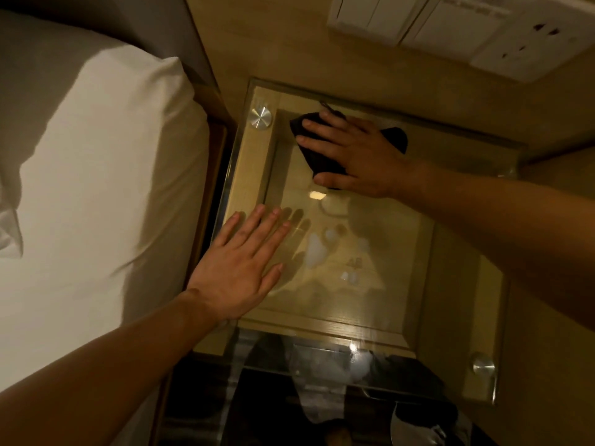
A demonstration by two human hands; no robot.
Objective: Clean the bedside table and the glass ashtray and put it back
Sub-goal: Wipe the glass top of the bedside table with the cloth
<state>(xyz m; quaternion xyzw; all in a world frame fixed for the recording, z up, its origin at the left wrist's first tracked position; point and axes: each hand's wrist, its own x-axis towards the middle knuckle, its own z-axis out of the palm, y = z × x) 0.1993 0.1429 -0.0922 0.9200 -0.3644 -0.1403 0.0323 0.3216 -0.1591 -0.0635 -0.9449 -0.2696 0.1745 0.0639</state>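
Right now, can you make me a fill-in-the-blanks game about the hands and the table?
The right hand presses a ____ cloth onto the table's glass top. The left hand lies ____ on the glass, holding nothing. The bed is on the table's ____ side.
Missing words: black, flat, left.

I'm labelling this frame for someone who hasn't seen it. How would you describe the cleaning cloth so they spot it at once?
Start at the glass-topped bedside table beside the bed. On its far part, right of the round metal stud in the far left corner, the right hand presses flat on the cloth. It is the only black, crumpled thing on the pale glass.
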